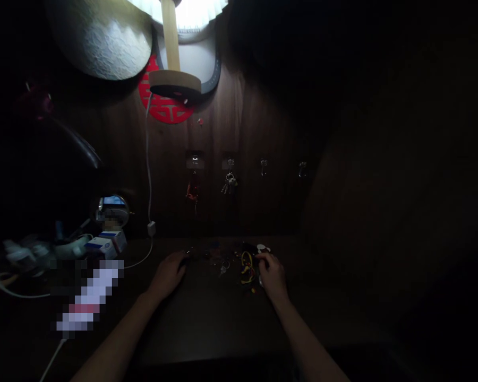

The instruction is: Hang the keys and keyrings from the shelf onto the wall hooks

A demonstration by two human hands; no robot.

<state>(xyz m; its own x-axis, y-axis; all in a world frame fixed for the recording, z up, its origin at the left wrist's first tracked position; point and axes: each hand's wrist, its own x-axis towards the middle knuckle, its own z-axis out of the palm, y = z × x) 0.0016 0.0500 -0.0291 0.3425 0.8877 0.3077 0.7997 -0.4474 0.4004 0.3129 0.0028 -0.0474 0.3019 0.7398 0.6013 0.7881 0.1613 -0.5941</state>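
Left hand is curling beside small trinkets on the table
Right hand is resting over a yellow cord — both grips narrow, any hold too dim to tell

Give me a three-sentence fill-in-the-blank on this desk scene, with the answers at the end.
The cord tangle beside the right hand is ____ and black.
A bunch of ____ hangs from a clear wall hook.
The paper cut-out behind the lamp is ____.
Answers: yellow; keys; red.
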